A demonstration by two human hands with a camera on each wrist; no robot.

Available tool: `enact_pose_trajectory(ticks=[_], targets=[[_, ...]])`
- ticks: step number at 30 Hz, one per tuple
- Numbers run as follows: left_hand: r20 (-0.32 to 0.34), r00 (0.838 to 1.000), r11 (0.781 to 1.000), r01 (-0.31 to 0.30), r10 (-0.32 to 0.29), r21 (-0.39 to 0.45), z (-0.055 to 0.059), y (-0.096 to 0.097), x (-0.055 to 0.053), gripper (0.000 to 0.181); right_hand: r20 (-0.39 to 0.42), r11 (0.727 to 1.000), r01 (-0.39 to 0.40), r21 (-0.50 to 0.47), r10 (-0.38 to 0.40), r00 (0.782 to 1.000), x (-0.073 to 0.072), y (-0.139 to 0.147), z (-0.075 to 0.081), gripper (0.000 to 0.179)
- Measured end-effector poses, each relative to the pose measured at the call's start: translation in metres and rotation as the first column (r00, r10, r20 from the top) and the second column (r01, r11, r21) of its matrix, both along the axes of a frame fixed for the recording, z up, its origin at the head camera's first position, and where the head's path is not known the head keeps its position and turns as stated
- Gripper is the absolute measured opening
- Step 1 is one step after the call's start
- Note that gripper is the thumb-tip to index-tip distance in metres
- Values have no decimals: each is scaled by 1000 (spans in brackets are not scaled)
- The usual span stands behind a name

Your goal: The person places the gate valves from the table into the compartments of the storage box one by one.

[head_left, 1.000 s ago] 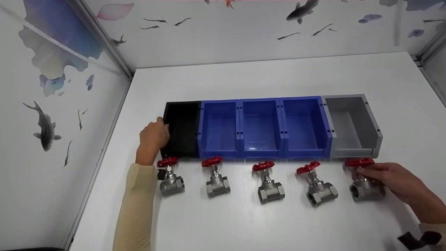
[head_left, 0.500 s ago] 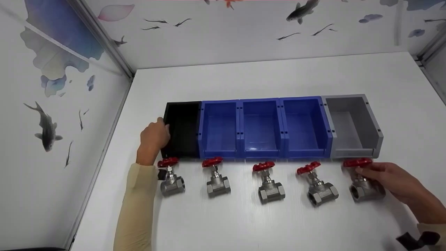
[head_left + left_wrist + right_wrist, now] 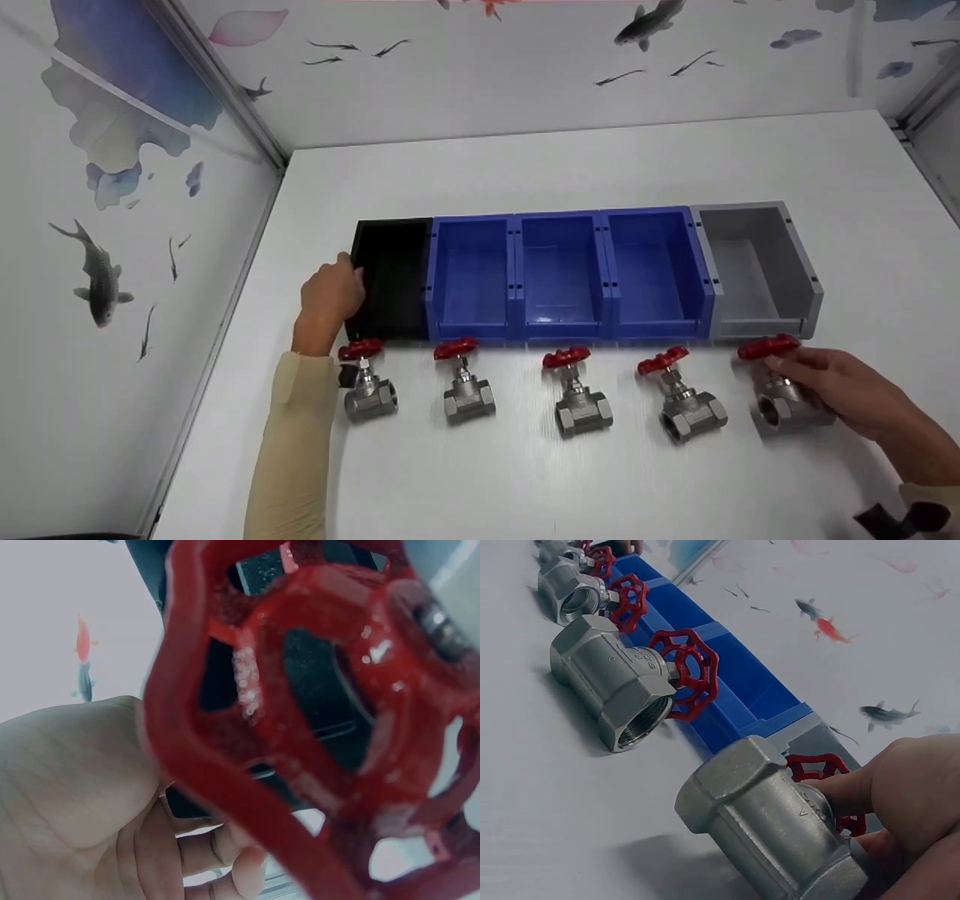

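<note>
My left hand (image 3: pixel 331 291) grips the left wall of the black bin (image 3: pixel 390 330) at the row's left end. In the left wrist view, the palm (image 3: pixel 67 787) shows behind a large red handwheel (image 3: pixel 180 727), which covers part of the fingers. My right hand (image 3: pixel 851 386) pinches the rightmost gate valve (image 3: pixel 795 409) just below its red handwheel (image 3: pixel 769 346), in front of the grey bin (image 3: pixel 765 328). The right wrist view shows this valve's steel body (image 3: pixel 765 817) tilted, with a shadow beside it on the table; some fingers are hidden behind it.
Three blue bins (image 3: pixel 472 330) stand side by side between the black and grey ones. Several more valves with red handwheels, such as the middle valve (image 3: pixel 583 412), lie in a row before the bins on the white table (image 3: pixel 525 480). A patterned wall (image 3: pixel 487 82) stands behind.
The right hand has tilted its valve slightly, the handwheel shifting left and up and the body to the right. The left hand and the other valves stay put.
</note>
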State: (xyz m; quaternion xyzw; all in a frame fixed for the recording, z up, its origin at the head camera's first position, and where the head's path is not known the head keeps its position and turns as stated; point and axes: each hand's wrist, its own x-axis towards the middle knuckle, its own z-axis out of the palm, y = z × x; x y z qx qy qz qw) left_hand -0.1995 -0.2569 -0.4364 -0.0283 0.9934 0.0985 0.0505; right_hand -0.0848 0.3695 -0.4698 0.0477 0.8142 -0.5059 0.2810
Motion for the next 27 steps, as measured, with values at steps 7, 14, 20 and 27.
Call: enact_pose_trajectory(ticks=[7, 14, 20, 27], targets=[[17, 1000, 1000, -11, 10, 8, 1, 0, 0, 40, 9, 995, 20, -93, -19, 1000, 0, -1, 6, 37], [27, 999, 1000, -27, 27, 2, 2, 1, 0, 39, 102, 992, 28, -126, -15, 995, -2, -3, 12, 56], [17, 1000, 1000, -13, 13, 0, 2, 1, 1, 40, 105, 991, 8, -137, 7, 994, -4, -5, 20, 54], [30, 1000, 1000, -1, 0, 1, 1, 2, 0, 41, 72, 987, 7, -159, 4, 997, -4, -4, 27, 51]])
